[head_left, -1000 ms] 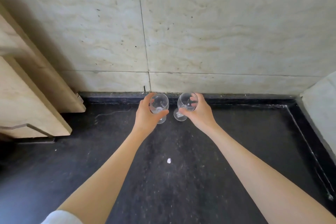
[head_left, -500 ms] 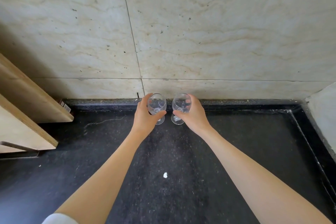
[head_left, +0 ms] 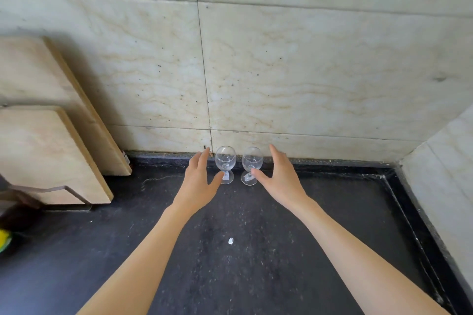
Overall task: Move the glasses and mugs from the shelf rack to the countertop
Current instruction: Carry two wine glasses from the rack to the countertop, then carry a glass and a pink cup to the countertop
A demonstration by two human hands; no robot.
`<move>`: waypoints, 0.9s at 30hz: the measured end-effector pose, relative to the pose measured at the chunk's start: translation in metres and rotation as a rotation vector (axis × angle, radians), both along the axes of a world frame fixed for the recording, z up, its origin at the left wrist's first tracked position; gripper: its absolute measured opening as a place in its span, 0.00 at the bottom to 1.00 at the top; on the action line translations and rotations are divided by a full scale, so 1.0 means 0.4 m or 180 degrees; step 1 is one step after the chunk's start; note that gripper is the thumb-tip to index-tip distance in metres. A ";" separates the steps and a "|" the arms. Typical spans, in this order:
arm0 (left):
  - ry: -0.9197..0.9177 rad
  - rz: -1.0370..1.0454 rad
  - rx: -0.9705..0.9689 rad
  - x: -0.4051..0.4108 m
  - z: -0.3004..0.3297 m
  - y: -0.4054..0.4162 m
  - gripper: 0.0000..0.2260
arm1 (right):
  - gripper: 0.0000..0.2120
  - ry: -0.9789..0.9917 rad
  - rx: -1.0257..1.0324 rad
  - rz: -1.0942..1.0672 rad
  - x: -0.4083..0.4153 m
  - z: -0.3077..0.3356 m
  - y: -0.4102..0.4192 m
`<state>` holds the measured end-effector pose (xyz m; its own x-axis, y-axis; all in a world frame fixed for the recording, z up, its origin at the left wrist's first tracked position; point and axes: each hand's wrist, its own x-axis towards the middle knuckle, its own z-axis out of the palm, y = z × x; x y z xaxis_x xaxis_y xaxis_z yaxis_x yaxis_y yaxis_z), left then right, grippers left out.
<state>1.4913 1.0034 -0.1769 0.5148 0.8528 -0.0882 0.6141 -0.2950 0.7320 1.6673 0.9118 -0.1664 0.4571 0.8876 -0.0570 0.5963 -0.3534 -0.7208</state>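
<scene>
Standing upright, stems vertical: left glass [head_left: 225,164] and right glass [head_left: 251,165] on the countertop [head_left: 256,263].
Left hand [head_left: 195,186] at nine o'clock, right hand [head_left: 280,181] at three, fingers spread, gripping nothing.

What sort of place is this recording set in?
Probably a home kitchen corner: a dark stone countertop against a marble-tiled wall, wooden cutting boards leaning at left, and two stemmed glasses standing by the wall.

Two wooden boards [head_left: 51,135] lean against marble wall [head_left: 307,71] (left side).
</scene>
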 end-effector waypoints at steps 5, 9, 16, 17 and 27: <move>0.0562 0.0132 0.1575 -0.107 0.209 -0.132 0.29 | 0.35 -0.1105 0.0479 0.0522 -0.100 0.214 -0.117; 0.0739 0.0593 0.2315 -0.240 0.345 -0.309 0.29 | 0.36 -0.1754 0.0813 0.0891 -0.214 0.338 -0.228; 0.1394 0.1524 0.2452 -0.582 0.427 -0.671 0.28 | 0.38 -0.1915 0.1286 0.1599 -0.501 0.438 -0.436; 0.1432 0.1670 0.2438 -0.627 0.434 -0.711 0.28 | 0.38 -0.1954 0.1326 0.1745 -0.542 0.443 -0.459; 0.1868 0.3061 0.2280 -1.173 0.475 -1.189 0.27 | 0.38 -0.1731 0.2013 0.3059 -1.119 0.527 -0.709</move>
<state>1.0222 0.5279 0.0130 -0.2732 0.8036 0.5287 0.9619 0.2243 0.1561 1.2199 0.6283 0.0442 -0.5514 0.6768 0.4877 0.6908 0.6982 -0.1878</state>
